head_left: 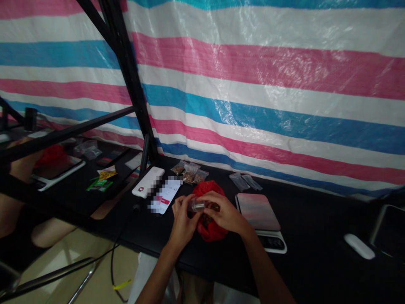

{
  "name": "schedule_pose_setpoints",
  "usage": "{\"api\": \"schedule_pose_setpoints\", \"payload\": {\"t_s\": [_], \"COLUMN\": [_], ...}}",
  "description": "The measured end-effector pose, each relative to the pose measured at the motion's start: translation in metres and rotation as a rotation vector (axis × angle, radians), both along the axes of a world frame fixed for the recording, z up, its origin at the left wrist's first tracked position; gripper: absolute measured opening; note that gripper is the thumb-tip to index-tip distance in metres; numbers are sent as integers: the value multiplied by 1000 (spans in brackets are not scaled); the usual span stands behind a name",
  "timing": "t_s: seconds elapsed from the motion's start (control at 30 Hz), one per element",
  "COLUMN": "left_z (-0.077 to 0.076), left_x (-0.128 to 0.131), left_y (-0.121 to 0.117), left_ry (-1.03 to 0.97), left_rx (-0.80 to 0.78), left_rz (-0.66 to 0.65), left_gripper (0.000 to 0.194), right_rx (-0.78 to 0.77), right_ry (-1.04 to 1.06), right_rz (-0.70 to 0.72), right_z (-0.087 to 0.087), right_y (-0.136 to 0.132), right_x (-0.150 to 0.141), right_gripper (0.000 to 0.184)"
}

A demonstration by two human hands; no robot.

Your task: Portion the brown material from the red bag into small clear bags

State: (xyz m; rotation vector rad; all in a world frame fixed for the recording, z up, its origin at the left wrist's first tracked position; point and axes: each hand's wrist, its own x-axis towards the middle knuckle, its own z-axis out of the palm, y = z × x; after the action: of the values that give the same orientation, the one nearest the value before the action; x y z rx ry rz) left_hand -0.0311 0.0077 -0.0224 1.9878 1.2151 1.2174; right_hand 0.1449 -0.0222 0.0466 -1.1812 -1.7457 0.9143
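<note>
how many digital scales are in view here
2. One scale is right of the red bag, near the right hand; the other, blurrier, is on the neighbouring table at far left. More may be hidden in the dark areas.

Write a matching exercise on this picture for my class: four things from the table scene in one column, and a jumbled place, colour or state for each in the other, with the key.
Things
1. open bag
2. phone
3. clear container
4. scale

Descriptions
A. flat-topped, right of the right hand
B. red, partly under the right hand
C. held in the fingers
D. screen lit, left of the left hand

Right pairs: 1-B, 2-D, 3-C, 4-A
</note>
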Motion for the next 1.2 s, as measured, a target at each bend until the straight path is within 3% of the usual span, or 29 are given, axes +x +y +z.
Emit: {"api": "schedule_pose_setpoints", "payload": {"t_s": [0.17,0.37,0.53,0.67,0.8,1.0,1.2], "left_z": [3,6,5,5,5,4,5], "left_x": [-1,-2,-3,-2,-1,-1,-2], "left_y": [1,-2,-2,-2,-1,0,0], "left_ry": [133,176,213,205,183,148,132], "left_rx": [29,93,81,29,-15,-32,-6], "left_rz": [-20,-46,-55,-42,-26,-23,-40], "left_gripper": [37,40,37,39,45,31,31], "right_rx": [-30,121,37,62,132,51,84], "right_ry": [-12,-42,-39,-39,-32,-36,-28], "right_rz": [-66,-9,-94,-97,-37,-113,-30], "right_z": [-5,2,0,-2,1,0,0], "right_y": [2,0,1,2,1,1,1], "right_x": [0,0,-2,-1,-2,-4,-3], "right_gripper": [38,42,34,27,35,25,32]}}
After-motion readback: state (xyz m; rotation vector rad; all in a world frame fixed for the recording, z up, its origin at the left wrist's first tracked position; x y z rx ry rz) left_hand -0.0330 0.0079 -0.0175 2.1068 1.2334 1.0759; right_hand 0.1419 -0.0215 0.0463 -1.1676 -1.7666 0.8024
